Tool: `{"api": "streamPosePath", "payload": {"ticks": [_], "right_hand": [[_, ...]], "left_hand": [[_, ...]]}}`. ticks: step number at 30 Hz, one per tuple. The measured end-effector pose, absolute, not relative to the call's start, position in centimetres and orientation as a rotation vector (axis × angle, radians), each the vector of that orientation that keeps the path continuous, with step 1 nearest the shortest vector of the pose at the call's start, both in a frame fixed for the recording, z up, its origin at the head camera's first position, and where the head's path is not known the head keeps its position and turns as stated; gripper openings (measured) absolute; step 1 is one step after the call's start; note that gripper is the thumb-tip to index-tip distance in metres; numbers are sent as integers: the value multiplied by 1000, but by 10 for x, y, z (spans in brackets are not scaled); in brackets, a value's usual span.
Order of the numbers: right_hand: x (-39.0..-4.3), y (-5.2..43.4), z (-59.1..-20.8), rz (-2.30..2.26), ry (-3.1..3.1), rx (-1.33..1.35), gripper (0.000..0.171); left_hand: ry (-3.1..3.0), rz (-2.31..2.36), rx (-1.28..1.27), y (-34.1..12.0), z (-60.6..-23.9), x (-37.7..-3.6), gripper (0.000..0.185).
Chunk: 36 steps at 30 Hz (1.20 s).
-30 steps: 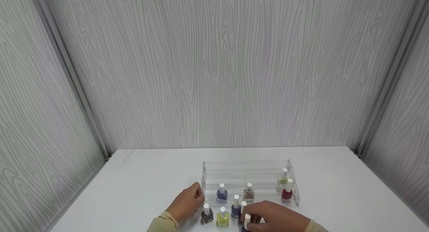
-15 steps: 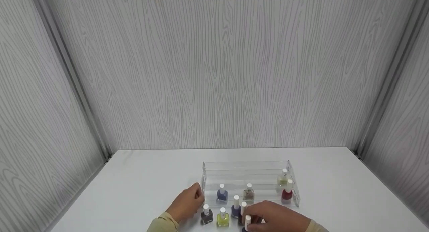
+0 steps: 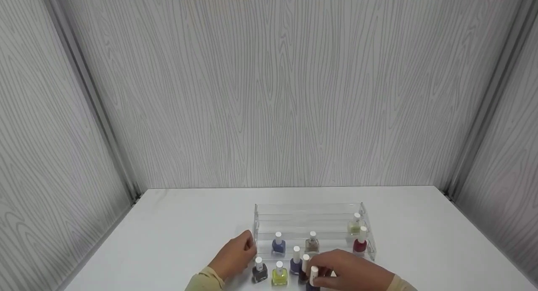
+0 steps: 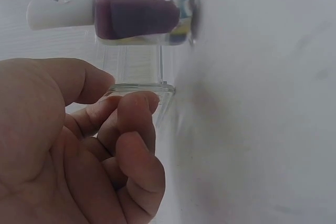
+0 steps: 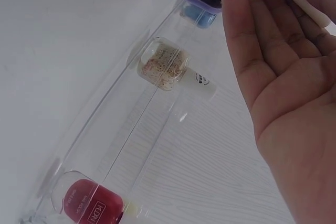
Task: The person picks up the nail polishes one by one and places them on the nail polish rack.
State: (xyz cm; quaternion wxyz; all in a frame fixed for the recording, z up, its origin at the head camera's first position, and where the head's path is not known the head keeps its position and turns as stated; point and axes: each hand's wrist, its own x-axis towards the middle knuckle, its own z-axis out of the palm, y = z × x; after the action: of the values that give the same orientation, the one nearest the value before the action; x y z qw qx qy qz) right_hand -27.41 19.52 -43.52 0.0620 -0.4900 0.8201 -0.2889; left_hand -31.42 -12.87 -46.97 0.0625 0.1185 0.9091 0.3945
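My left hand (image 3: 234, 253) pinches the near left end of a clear tiered acrylic rack (image 4: 139, 86). Thumb and curled fingers meet at its edge in the left wrist view. A dark purple-grey nail polish bottle (image 4: 139, 11) stands beside that hand. My right hand (image 3: 351, 270) pinches the white cap of a dark blue nail polish bottle (image 3: 314, 278); fingers hide part of it. Close by, a very dark bottle (image 3: 304, 274), a blue-violet bottle (image 3: 296, 265) and a yellow bottle (image 3: 279, 277) stand in front of the rack.
On the rack are a blue bottle (image 3: 278, 244), a glittery beige bottle (image 5: 164, 64), a red bottle (image 5: 92, 203) and a pale yellow-green bottle (image 3: 355, 226). The white table (image 3: 189, 211) meets grey wood-grain panels (image 3: 269, 93) at the back and sides.
My right hand shifts slightly right and up with the dark blue bottle, parting from the very dark one. The left hand keeps its place at the rack's end.
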Motion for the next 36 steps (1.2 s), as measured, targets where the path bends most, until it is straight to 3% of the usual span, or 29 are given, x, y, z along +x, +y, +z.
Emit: {"api": "streamPosePath", "payload": {"ticks": [24, 36], "right_hand": [[-272, 211, -418, -990, 2609, -1293, 23], [-275, 211, -416, -1144, 2765, -1311, 9]], "left_hand": [[2775, 1170, 407, -129, -471, -315, 12], [2780, 1162, 385, -128, -470, -314, 12]]}}
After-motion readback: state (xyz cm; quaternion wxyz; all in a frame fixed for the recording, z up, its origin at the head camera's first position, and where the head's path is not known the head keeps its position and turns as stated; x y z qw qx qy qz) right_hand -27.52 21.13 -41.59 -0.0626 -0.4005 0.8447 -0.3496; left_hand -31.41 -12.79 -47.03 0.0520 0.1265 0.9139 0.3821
